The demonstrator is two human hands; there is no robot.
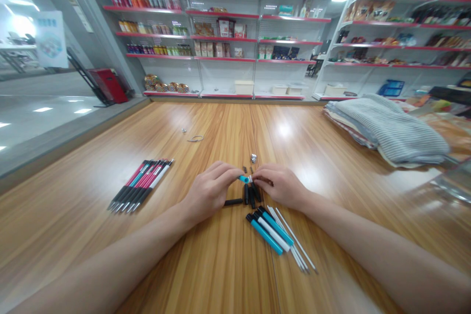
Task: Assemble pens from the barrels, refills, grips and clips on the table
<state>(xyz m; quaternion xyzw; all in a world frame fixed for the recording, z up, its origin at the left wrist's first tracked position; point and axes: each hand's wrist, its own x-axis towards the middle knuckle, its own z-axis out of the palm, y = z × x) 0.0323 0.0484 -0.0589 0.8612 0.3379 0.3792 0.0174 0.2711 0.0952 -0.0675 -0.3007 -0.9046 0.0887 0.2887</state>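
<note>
My left hand [215, 186] is closed, pinching a blue pen barrel [243, 178] with its open end toward the right. Close beside it, my right hand [281, 184] has its thumb and fingertips together; whatever small part they hold is too small to name. Below the fingertips lie several black pen grips [246, 195], and one more black grip [233, 201] rests under my left hand. Nearer to me are blue and white pen barrels [270, 231] with black ends, next to several thin white refills [294, 240]. Small silver pen tips [253, 158] sit just beyond my hands.
A row of assembled pens [142, 185] in red, blue and white lies on the wooden table [176, 265] at left. Farther back is a thin loop [196, 138]. Folded cloths [390, 127] are piled at right, near a clear container [454, 181]. Stocked shelves [224, 59] stand behind.
</note>
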